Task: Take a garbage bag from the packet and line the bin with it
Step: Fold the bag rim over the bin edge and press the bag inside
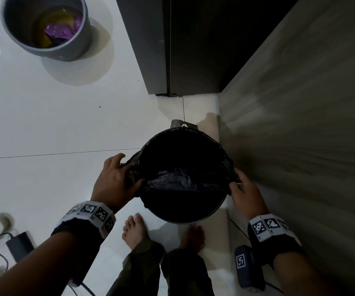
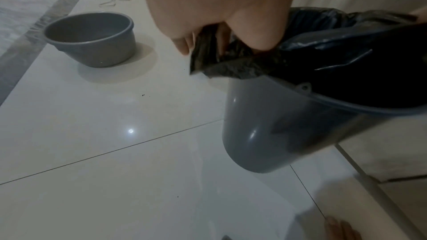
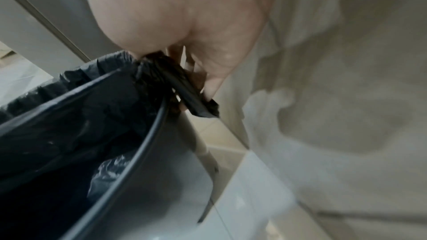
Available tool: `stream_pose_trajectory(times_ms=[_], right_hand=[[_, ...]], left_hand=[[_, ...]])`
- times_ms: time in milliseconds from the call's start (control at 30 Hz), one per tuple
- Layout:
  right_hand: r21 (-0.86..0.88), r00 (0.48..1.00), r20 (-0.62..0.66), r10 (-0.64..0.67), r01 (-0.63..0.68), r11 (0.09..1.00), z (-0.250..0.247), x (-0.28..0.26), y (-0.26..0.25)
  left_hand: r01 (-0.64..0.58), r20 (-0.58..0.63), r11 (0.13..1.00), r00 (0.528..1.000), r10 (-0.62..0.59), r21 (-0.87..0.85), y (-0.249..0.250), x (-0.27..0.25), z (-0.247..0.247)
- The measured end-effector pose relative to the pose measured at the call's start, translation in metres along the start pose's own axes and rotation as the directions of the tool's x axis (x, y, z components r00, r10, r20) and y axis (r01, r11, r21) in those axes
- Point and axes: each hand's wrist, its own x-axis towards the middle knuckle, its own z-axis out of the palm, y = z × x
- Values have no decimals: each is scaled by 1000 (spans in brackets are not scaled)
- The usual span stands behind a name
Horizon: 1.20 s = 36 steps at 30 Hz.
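A grey round bin stands on the white floor by my feet. A black garbage bag hangs inside it, its mouth stretched open above the rim. My left hand pinches the bag's edge at the bin's left side. My right hand pinches the bag's edge at the bin's right side. The far edge of the bag lies over the far rim; the near edge hangs inside. The packet is hidden from every view.
A second grey bin with purple and yellow rubbish stands far left. A dark cabinet rises behind, and a wood-grain wall runs close along the right. A black adapter with cable lies at lower left.
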Motion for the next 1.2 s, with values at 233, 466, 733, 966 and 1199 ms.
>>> stream_pose_trajectory(times_ms=[233,466,733,966,1199], right_hand=[[92,984,-178,20,-3,996,12,-23,17],[-3,990,-114,87,-88,996,26,-42,29],[-7,999,-12,-42,42,999,35,-51,27],[-169,979,89,-185,198,966,37,-50,36],[-40,979,32,-200,201,979,31,-55,44]], left_hand=[[-191,-141,975,968,206,110,6,-16,17],[-185,24,970,983,184,155,5,-33,26],[-18,211,973,975,68,-229,8,-43,23],[99,157,909,987,-38,-404,2,-41,34],[64,155,825,987,29,-561,-3,-50,29]])
